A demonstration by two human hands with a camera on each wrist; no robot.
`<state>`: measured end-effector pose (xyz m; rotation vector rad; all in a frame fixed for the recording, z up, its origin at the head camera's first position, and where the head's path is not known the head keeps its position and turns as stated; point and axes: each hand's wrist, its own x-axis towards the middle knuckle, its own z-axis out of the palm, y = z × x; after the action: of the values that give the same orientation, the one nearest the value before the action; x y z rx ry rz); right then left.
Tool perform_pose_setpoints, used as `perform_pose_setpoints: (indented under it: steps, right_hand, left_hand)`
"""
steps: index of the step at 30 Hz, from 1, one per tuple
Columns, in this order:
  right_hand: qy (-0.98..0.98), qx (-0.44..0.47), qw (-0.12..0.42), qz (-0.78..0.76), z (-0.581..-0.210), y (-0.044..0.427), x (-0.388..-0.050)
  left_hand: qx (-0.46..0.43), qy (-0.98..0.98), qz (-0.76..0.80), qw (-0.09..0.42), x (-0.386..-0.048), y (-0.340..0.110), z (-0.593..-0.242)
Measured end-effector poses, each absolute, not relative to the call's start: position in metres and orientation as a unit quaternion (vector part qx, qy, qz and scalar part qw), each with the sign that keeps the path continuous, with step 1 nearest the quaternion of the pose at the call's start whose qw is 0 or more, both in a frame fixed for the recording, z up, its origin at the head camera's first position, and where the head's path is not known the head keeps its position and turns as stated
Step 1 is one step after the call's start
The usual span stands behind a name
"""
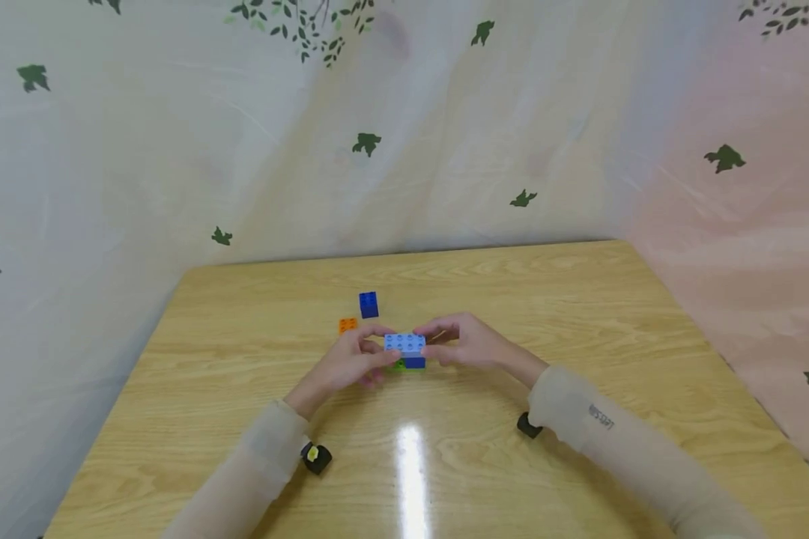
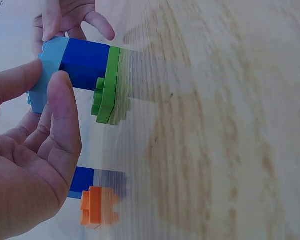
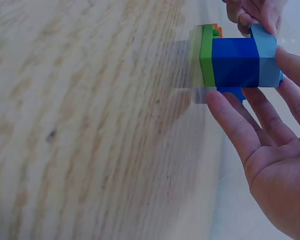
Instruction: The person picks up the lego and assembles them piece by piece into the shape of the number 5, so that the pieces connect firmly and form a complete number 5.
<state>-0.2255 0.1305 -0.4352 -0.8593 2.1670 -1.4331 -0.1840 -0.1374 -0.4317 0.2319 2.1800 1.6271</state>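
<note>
A light blue building brick (image 1: 404, 342) lies across the top of a small stack. Beneath it is a dark blue brick (image 3: 235, 62), which stands on one end of a thin green brick (image 2: 108, 95) at the tabletop. The light blue brick overhangs the dark blue one toward the left. My left hand (image 1: 353, 357) pinches the overhanging end between thumb and fingers. At the opposite end, my right hand (image 1: 468, 340) holds the light blue brick with thumb and fingertips, its other fingers spread beside the stack.
Behind my left hand, an orange brick (image 1: 347, 325) lies on the wooden table (image 1: 553, 299). A separate dark blue brick (image 1: 368, 305) stands a little farther back. A patterned cloth (image 1: 431, 187) hangs behind the table's far edge.
</note>
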Motion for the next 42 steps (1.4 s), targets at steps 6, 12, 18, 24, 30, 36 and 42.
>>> perform_pose_setpoints:
  steps: [6,12,18,24,30,36,42]
  right_hand:
    - [0.774,-0.294,0.203,-0.523,-0.437,0.131,-0.224]
    - [0.758,-0.277,0.209,-0.552,-0.439,0.129,-0.222]
    - [0.759,-0.262,0.217,-0.555,-0.44,0.128,-0.224]
    - [0.765,-0.258,0.22,-0.548,-0.438,0.128,-0.226]
    - [0.762,-0.253,0.231,-0.549,-0.44,0.128,-0.226]
    - [0.758,-0.248,0.236,-0.555,-0.444,0.127,-0.227]
    - [0.76,-0.246,0.235,-0.554,-0.442,0.127,-0.227]
  left_hand:
    - [0.082,0.776,0.592,0.2,-0.183,-0.133,-0.433]
    - [0.118,0.78,0.577,0.213,-0.185,-0.14,-0.434]
    - [0.113,0.799,0.569,0.16,-0.199,-0.151,-0.425]
    - [0.069,0.813,0.573,0.076,-0.217,-0.156,-0.42]
    - [0.041,0.84,0.538,0.056,-0.233,-0.157,-0.426]
    - [0.04,0.854,0.516,0.051,-0.246,-0.157,-0.435]
    - [0.035,0.845,0.53,0.065,-0.251,-0.157,-0.441]
